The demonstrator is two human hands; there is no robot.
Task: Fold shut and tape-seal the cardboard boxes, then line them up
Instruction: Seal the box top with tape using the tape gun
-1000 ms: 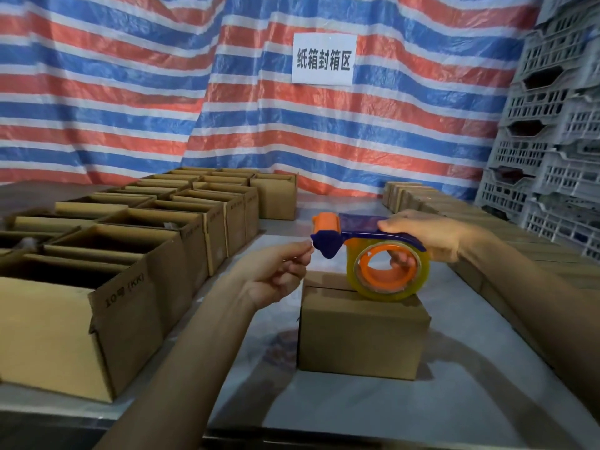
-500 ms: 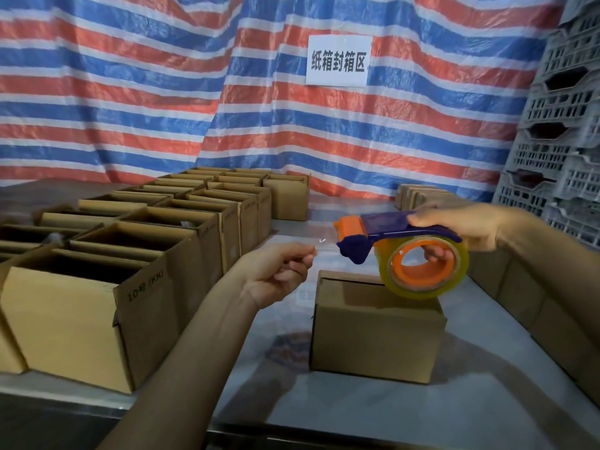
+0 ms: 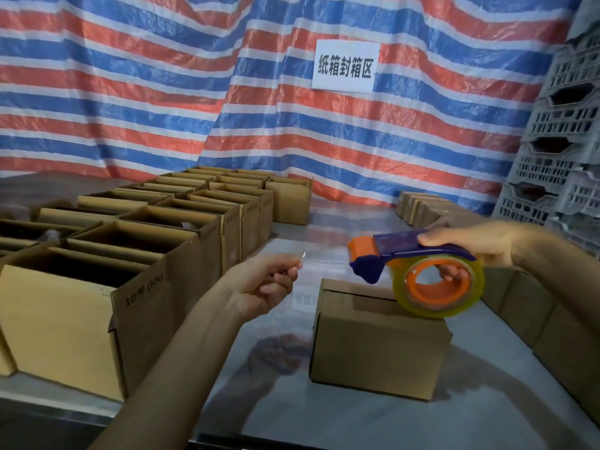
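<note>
A small cardboard box point(image 3: 376, 345) with its flaps folded shut sits on the grey table point(image 3: 341, 420) in front of me. Just above the box's right top edge I hold a blue-and-orange tape dispenser point(image 3: 422, 271) with a clear tape roll; my right hand point(image 3: 470, 245) grips it, thumb on top and fingers through the roll's core. To the left of the box my left hand point(image 3: 266, 284) pinches the free end of the clear tape point(image 3: 324, 254), which stretches in the air from the dispenser's orange front.
Several open cardboard boxes point(image 3: 97, 287) stand in rows on the left. Closed boxes point(image 3: 552, 323) line the right edge. White plastic crates point(image 3: 565, 151) are stacked at the far right. A striped tarp with a white sign point(image 3: 345, 66) hangs behind.
My right hand has carried the dispenser to the right, away from my left hand, and a longer strip of tape now spans between them. The box has not moved.
</note>
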